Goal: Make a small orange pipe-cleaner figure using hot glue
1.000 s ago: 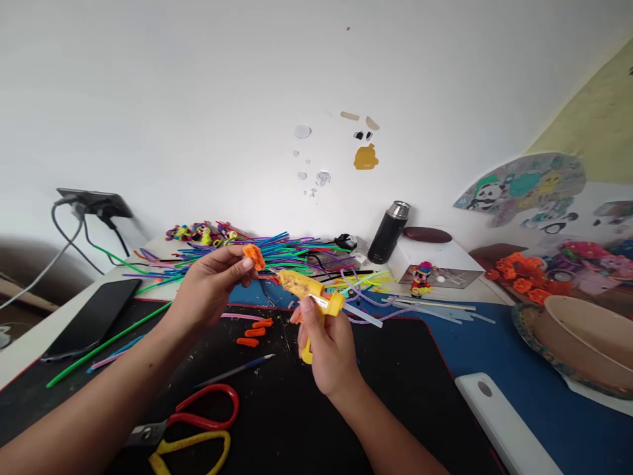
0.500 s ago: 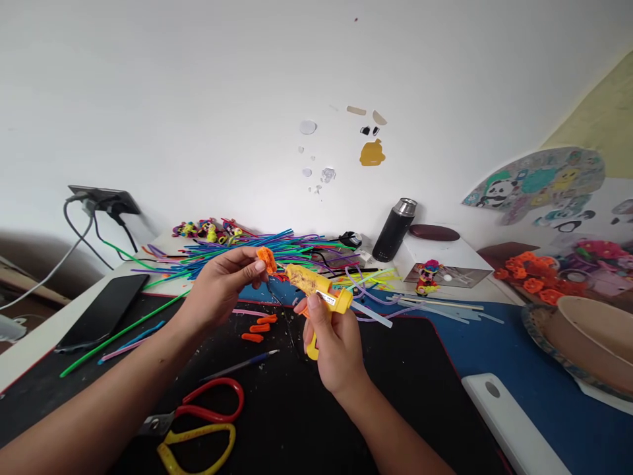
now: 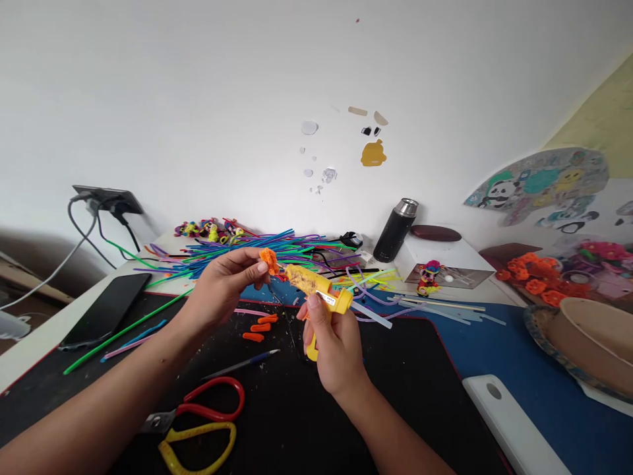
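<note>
A: Left hand (image 3: pixel 217 290) pinches the orange piece (image 3: pixel 268 260) over the middle of the desk (image 3: pixel 395 369); right hand (image 3: pixel 332 343) is closed around the glue gun (image 3: pixel 319 300), nozzle touching it.

B: I'd squeeze gently, keeping fingertips (image 3: pixel 261 266) clear of the tip.

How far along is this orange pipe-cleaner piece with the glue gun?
Done: finished orange flowers lie far right. In hand: left hand pinches an orange piece; right hand aims the glue gun at it. Left: three orange bits wait on the mat.
</note>
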`<state>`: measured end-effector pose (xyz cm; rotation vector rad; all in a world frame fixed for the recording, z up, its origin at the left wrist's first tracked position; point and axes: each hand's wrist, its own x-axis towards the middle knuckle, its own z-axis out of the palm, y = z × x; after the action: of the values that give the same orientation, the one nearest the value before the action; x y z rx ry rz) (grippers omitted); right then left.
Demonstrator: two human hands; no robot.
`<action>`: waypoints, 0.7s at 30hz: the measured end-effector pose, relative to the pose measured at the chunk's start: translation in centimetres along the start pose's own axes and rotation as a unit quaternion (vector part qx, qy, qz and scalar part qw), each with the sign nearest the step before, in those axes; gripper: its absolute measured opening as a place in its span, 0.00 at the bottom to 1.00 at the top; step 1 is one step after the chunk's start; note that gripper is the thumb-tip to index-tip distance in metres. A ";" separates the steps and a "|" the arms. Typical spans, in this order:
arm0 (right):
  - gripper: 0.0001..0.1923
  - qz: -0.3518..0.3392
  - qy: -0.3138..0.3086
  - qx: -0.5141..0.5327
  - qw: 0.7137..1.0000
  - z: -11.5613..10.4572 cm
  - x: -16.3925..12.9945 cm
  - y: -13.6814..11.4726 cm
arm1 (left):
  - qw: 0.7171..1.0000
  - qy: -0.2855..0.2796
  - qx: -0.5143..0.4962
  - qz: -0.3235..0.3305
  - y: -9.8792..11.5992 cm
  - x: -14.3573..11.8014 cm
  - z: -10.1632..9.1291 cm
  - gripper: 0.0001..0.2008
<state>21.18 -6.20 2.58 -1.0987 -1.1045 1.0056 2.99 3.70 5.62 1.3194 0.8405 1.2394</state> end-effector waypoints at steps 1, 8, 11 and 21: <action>0.32 -0.001 0.001 -0.001 1.000 0.0 0.0 0.0 | 1.000 -0.002 0.000 0.001 0.0 0.0 0.0 0.18; 0.33 -0.003 0.003 -0.011 1.000 0.0 -0.1 -0.2 | 1.000 -0.003 0.004 0.000 0.2 -0.1 0.3 0.19; 0.33 -0.002 0.004 -0.019 1.000 0.0 -0.1 -0.2 | 1.000 0.003 0.007 -0.006 0.1 -0.1 0.3 0.19; 0.34 -0.003 0.018 -0.026 1.000 -0.1 -0.1 -0.6 | 1.000 -0.001 0.007 -0.011 -0.3 -0.3 0.3 0.20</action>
<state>21.33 -6.38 3.12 -1.1495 -1.1091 0.9536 3.25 3.37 5.34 1.3185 0.8613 1.2167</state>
